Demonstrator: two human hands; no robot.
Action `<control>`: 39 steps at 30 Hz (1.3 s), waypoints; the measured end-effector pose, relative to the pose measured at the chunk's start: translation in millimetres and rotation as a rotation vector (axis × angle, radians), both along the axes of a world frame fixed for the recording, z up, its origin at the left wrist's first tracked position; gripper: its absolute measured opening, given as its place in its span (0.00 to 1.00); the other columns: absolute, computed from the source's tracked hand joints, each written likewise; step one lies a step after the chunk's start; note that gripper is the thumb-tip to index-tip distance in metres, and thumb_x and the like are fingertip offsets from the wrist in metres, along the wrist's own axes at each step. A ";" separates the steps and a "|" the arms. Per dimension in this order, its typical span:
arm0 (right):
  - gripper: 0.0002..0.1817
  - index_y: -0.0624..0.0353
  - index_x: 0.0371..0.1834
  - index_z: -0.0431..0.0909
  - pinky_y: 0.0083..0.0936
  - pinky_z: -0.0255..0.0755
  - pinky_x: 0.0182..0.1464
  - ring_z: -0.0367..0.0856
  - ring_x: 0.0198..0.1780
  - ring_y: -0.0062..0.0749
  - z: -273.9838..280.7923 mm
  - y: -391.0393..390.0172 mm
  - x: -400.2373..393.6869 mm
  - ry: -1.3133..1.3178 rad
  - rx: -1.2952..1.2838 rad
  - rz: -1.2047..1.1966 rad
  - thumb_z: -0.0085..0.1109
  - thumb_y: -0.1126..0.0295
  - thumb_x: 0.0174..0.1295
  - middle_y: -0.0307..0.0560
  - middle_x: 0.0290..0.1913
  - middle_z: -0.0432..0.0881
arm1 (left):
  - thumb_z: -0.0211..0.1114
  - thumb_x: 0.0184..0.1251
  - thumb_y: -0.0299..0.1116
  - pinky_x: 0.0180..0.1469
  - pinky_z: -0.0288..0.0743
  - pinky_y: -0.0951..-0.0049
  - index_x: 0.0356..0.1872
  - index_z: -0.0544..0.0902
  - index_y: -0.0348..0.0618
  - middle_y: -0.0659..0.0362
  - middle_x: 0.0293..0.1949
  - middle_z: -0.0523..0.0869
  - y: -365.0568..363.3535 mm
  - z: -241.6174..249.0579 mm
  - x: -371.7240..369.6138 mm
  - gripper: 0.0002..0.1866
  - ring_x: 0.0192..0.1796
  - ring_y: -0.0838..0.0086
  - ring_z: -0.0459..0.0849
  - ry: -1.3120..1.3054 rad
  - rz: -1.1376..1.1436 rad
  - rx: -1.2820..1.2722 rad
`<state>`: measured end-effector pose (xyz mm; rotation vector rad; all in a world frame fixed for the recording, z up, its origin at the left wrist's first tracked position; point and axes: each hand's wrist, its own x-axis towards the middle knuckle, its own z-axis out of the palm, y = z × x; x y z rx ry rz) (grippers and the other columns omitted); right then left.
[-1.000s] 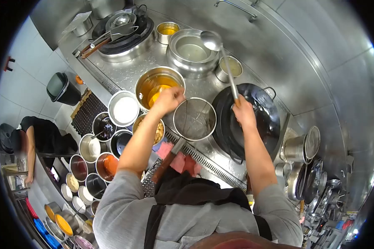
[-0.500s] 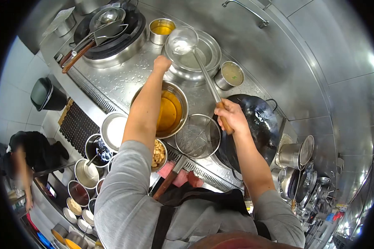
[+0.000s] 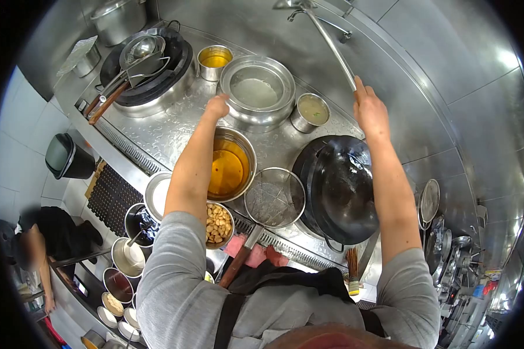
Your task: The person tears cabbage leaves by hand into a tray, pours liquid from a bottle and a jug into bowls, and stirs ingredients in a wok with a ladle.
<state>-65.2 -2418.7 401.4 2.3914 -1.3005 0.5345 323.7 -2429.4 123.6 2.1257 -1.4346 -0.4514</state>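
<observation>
My right hand [image 3: 371, 111] is wrapped round the handle of a long ladle [image 3: 330, 41]. The ladle reaches up to the top edge of the view, its bowl beside the wall faucet [image 3: 323, 22]. Closed fingers of my left hand [image 3: 217, 107] are at the left side of a wide steel pot [image 3: 285, 110] with cloudy liquid inside. Whatever those fingers grip is hidden. Below that hand stands a steel pot of orange oil [image 3: 251, 160]. A small pot of greenish broth [image 3: 312, 110] sits right of the wide pot.
A black wok [image 3: 343, 186] rests on the right burner, another wok [image 3: 180, 64] with strainers at the far left. A wire strainer [image 3: 275, 198] and a bowl of browned pieces [image 3: 218, 225] lie nearer me. A person [image 3: 52, 238] bends at the lower left.
My right hand has raised the ladle from over the wide pot, up and right toward the faucet. My left hand stays beside the pot. The view has shifted slightly.
</observation>
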 end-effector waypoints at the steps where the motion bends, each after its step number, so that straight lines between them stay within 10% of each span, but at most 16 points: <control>1: 0.31 0.54 0.68 0.65 0.45 0.78 0.40 0.82 0.36 0.52 5.0 -0.9 -8.1 0.076 -0.004 -0.015 0.55 0.77 0.57 0.53 0.40 0.77 | 0.56 0.58 0.29 0.58 0.76 0.65 0.33 0.90 0.53 0.50 0.46 0.87 9.6 14.4 -6.4 0.13 0.53 0.60 0.84 -0.067 -0.122 -0.037; 12: 0.35 0.52 0.70 0.63 0.44 0.77 0.45 0.82 0.41 0.52 14.2 57.6 -98.6 0.175 0.104 -0.018 0.54 0.79 0.55 0.54 0.44 0.78 | 0.67 0.57 0.44 0.63 0.72 0.61 0.57 0.81 0.46 0.47 0.56 0.82 141.0 120.7 -153.3 0.26 0.59 0.53 0.80 0.127 -0.238 -0.209; 17: 0.36 0.57 0.70 0.64 0.44 0.76 0.50 0.80 0.45 0.57 -39.6 77.5 -112.5 -0.301 0.159 0.121 0.60 0.76 0.54 0.57 0.47 0.79 | 0.65 0.62 0.41 0.61 0.74 0.63 0.57 0.81 0.42 0.49 0.54 0.84 279.2 125.9 -244.7 0.23 0.57 0.59 0.83 0.347 -0.466 -0.247; 21: 0.33 0.57 0.69 0.68 0.34 0.73 0.56 0.82 0.52 0.49 -92.1 137.4 -166.3 -0.829 0.493 0.145 0.60 0.74 0.56 0.61 0.52 0.81 | 0.66 0.66 0.35 0.57 0.76 0.69 0.57 0.80 0.38 0.52 0.50 0.87 421.5 72.8 -292.5 0.21 0.52 0.69 0.84 0.634 -0.468 -0.023; 26: 0.28 0.59 0.66 0.70 0.34 0.73 0.55 0.82 0.51 0.50 -125.1 235.4 -288.8 -0.814 0.513 -0.177 0.59 0.69 0.60 0.62 0.49 0.82 | 0.63 0.68 0.35 0.53 0.75 0.73 0.53 0.83 0.36 0.57 0.47 0.87 586.2 19.2 -329.9 0.17 0.49 0.74 0.83 0.915 -0.072 0.375; 30: 0.27 0.62 0.65 0.69 0.41 0.72 0.50 0.81 0.48 0.57 -169.3 281.8 -373.1 -0.644 0.281 -0.332 0.57 0.71 0.60 0.64 0.45 0.81 | 0.48 0.71 0.57 0.60 0.69 0.56 0.56 0.80 0.43 0.40 0.50 0.84 734.9 -230.1 -316.0 0.29 0.56 0.49 0.80 0.219 -0.028 0.967; 33: 0.26 0.64 0.63 0.71 0.45 0.72 0.47 0.81 0.44 0.57 -207.4 330.1 -426.7 -0.546 0.445 -0.546 0.55 0.72 0.60 0.63 0.41 0.82 | 0.50 0.66 0.66 0.51 0.78 0.51 0.56 0.77 0.32 0.38 0.49 0.84 705.0 -58.2 -374.5 0.40 0.51 0.47 0.84 0.956 0.345 0.950; 35: 0.13 0.65 0.44 0.76 0.51 0.72 0.40 0.81 0.36 0.60 -224.3 378.0 -443.8 -0.627 0.450 -0.517 0.54 0.69 0.59 0.63 0.30 0.81 | 0.57 0.65 0.61 0.48 0.81 0.57 0.55 0.78 0.32 0.41 0.48 0.85 745.3 -218.9 -341.9 0.36 0.48 0.52 0.86 0.549 -0.132 0.972; 36: 0.15 0.65 0.47 0.76 0.51 0.73 0.42 0.81 0.36 0.62 -241.7 401.0 -461.4 -0.440 0.423 -0.487 0.54 0.70 0.59 0.62 0.31 0.83 | 0.60 0.62 0.53 0.49 0.80 0.59 0.53 0.82 0.38 0.46 0.49 0.85 717.7 -149.2 -348.1 0.28 0.47 0.55 0.86 0.472 -0.272 0.989; 38: 0.17 0.66 0.50 0.75 0.55 0.69 0.46 0.77 0.45 0.69 -254.5 455.0 -461.1 -0.385 0.507 -0.609 0.51 0.70 0.58 0.69 0.40 0.81 | 0.55 0.61 0.47 0.49 0.79 0.59 0.45 0.87 0.51 0.50 0.46 0.87 726.9 -240.7 -339.2 0.19 0.47 0.55 0.86 0.251 -0.306 0.930; 39: 0.20 0.68 0.54 0.74 0.53 0.71 0.46 0.78 0.45 0.67 -276.0 476.9 -474.5 -0.280 0.498 -0.608 0.52 0.71 0.59 0.69 0.41 0.81 | 0.54 0.62 0.46 0.49 0.79 0.59 0.42 0.88 0.50 0.49 0.45 0.87 715.8 -233.1 -332.0 0.19 0.46 0.55 0.86 -0.059 -0.799 0.861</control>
